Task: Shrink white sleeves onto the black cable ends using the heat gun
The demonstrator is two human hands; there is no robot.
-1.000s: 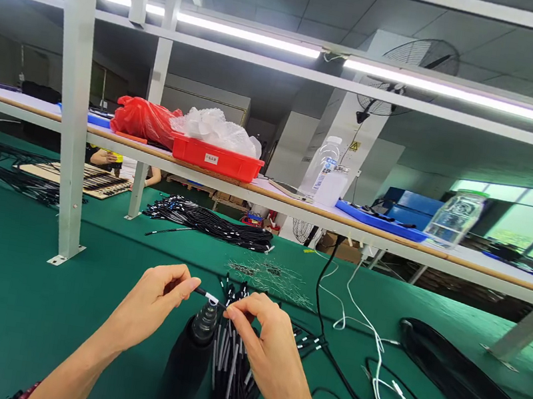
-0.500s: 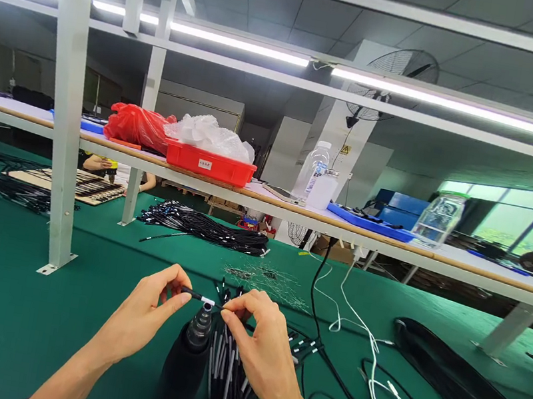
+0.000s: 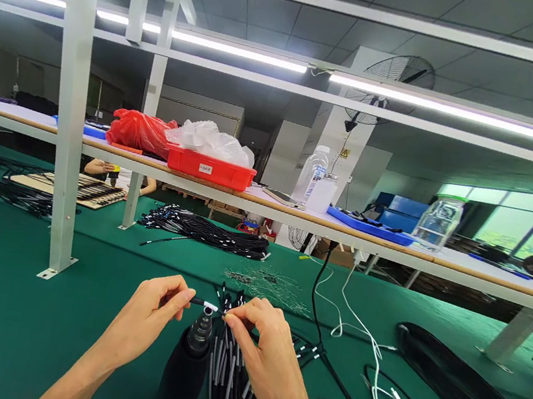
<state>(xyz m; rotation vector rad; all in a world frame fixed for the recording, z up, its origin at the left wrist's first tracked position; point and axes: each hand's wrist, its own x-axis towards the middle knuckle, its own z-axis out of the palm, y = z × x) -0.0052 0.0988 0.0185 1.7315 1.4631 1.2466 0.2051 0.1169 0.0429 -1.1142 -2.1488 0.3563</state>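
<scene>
Thin black cable [image 3: 198,301] with a white band [image 3: 210,306], at the lower centre of the frame, had barely shifted in the last second, pinched by the left hand [image 3: 144,318] and right hand [image 3: 259,337] across the upright nozzle [image 3: 200,335], so work there seemed unfinished.

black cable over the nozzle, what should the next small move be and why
Probably a slight roll of the black cable, with its white band above the nozzle: the left hand and right hand pinch it on either side, and the band sits right by the nozzle's tip, so turning it might bring another side to face the tip.
</scene>
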